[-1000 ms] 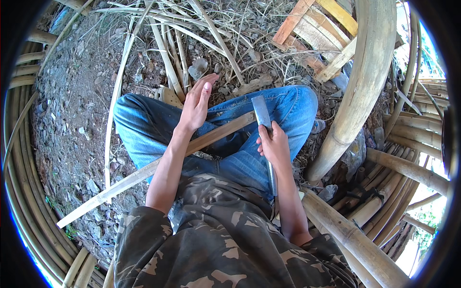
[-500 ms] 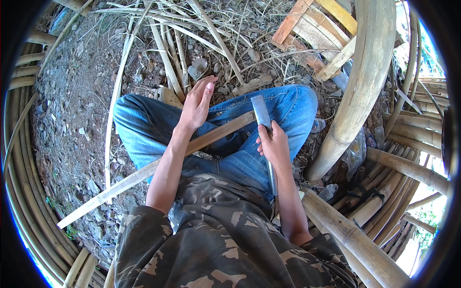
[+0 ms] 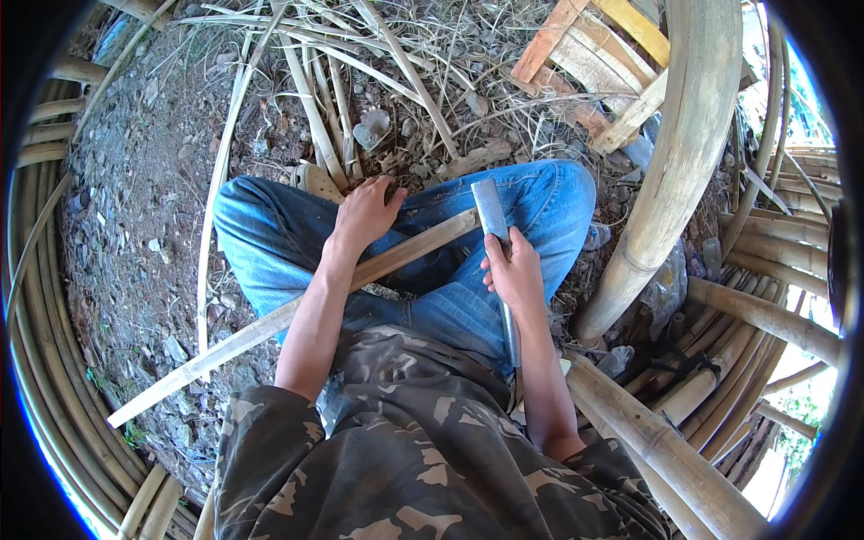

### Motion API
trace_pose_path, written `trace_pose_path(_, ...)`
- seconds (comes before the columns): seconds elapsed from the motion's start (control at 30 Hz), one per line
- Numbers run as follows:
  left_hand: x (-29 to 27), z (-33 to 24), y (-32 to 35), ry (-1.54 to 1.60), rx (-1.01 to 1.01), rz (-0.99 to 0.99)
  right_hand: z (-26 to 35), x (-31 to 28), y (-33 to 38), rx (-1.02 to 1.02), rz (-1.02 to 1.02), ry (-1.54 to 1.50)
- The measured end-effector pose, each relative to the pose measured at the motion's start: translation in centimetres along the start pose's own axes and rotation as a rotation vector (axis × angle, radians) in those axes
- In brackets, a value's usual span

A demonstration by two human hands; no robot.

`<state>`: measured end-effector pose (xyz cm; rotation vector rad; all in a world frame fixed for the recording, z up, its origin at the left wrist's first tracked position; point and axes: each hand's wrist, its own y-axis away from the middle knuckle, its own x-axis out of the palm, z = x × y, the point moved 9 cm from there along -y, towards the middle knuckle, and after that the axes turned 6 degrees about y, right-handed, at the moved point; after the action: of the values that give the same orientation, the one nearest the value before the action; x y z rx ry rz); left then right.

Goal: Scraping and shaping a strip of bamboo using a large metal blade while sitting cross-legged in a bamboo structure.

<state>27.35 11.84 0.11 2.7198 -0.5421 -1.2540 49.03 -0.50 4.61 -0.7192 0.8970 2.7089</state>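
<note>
Bamboo strip: long flat pale split bamboo strip, lying slantwise across the lap; its upper end meets the blade just beside the right hand, its lower end runs out over the ground, well past the left elbow.
Left hand: left hand rests on the strip over the left knee, fingers curled down around the strip's far edge, thumb spread toward the right; a loose hold, not a fist.
Right hand: right hand closed around the handle of a broad flat grey metal blade; blade stands up from the fist, its flat face toward the camera, touching the strip's end.
Seat: person sits cross-legged in blue denim jeans and a camouflage shirt; both hands over the lap.
Beyond the hands: loose dry bamboo slivers scattered on stony bare ground; a small wooden slat frame further right.
Right of right hand: thick curved bamboo pole rising close to the knee, more bamboo poles stacked behind it.
Left of left hand: bent bamboo canes along the edge of view.
</note>
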Motion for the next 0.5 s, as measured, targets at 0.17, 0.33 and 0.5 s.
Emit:
trace_pose_path(0.17,-0.14,-0.28,0.03,0.037,0.023,-0.018,0.06,-0.04,0.00,-0.016,0.004,0.004)
trace_pose_path(0.33,-0.11,-0.24,0.06,0.031,0.004,-0.011,-0.23,0.05,-0.07,-0.001,0.008,-0.005)
trace_pose_path(0.5,-0.01,-0.10,-0.01,0.031,0.012,-0.010,-0.17,0.00,-0.03,-0.007,0.004,-0.006)
